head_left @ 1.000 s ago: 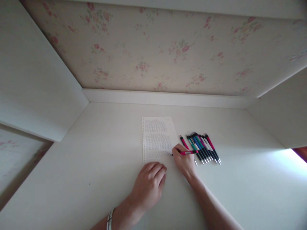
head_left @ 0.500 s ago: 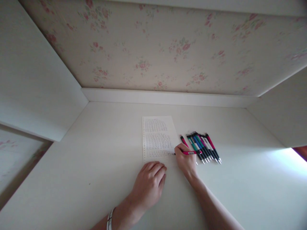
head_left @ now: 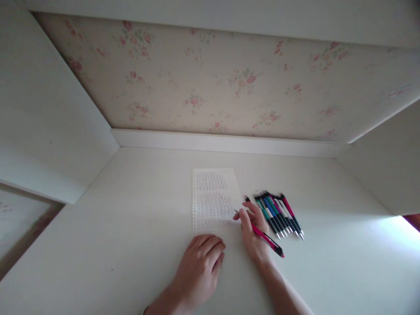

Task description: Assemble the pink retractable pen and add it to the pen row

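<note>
A sheet of paper (head_left: pixel 212 199) covered in rows of small handwriting lies on the white desk (head_left: pixel 131 218). My left hand (head_left: pixel 200 267) rests flat on the sheet's near edge, fingers together and slightly curled. My right hand (head_left: pixel 252 232) grips a pink pen (head_left: pixel 267 239) with its tip at the right edge of the sheet; the barrel points back and to the right. A row of several pens (head_left: pixel 277 212), pink, teal, blue and black, lies just right of my right hand.
The desk sits in an alcove with white side panels (head_left: pixel 49 131) on the left and right. A floral wallpapered back wall (head_left: pixel 213 78) rises above a white ledge (head_left: pixel 226 143). Bright light falls on the desk's right side (head_left: pixel 390 236).
The pen in my right hand has swung from lying sideways to pointing back toward me. The view has shifted a little, so everything sits lower in the frame.
</note>
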Motion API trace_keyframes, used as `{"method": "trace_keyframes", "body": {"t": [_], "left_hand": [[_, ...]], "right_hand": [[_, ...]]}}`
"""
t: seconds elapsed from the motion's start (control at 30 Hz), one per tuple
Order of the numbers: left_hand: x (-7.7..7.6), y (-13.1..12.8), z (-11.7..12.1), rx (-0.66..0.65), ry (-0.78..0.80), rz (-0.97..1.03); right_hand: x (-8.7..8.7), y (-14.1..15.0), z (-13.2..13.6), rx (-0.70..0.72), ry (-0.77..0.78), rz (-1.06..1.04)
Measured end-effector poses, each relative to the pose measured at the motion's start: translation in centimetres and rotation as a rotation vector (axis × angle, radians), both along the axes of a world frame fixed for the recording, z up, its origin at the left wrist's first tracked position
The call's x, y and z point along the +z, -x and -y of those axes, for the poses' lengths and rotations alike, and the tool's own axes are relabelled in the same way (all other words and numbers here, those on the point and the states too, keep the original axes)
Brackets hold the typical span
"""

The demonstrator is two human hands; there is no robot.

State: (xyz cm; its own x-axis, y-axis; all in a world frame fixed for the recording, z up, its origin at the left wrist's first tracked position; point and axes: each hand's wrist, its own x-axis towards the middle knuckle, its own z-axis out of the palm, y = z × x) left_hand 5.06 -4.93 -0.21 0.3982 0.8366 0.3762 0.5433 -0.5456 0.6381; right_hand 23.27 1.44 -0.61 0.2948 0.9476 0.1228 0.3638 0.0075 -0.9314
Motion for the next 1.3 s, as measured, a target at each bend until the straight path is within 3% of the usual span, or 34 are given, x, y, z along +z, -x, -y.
{"method": "trace_keyframes", "body": {"t": [0.13,0.33,0.53,0.8,1.0,1.3], "left_hand": [[0.0,0.0,0.0,-0.004,0.021,0.0],[0.8,0.6,0.0,0.03,-0.031,-0.004],[1.5,0.9,-0.1,-0.208,-0.173,0.055],[2.1,1.0,-0.1,-0.11,-0.233,0.163],[1.6,1.2,-0.1,-0.124,-0.191,0.288],[1.8,1.3,0.1,-0.094,-0.155,0.284]], "right_hand": [[0.4,0.1,0.4,0.013,-0.001,0.124],[0.1,0.2,0.4,0.077,-0.295,0.311],[-0.1,0.8,1.1,0.244,-0.416,0.48],[-0.5,0.5,1.0,0.307,-0.485,0.424],[-0.2,0.5,1.0,0.329,-0.494,0.39],[0.2,0.5,1.0,0.325,-0.483,0.369]]}}
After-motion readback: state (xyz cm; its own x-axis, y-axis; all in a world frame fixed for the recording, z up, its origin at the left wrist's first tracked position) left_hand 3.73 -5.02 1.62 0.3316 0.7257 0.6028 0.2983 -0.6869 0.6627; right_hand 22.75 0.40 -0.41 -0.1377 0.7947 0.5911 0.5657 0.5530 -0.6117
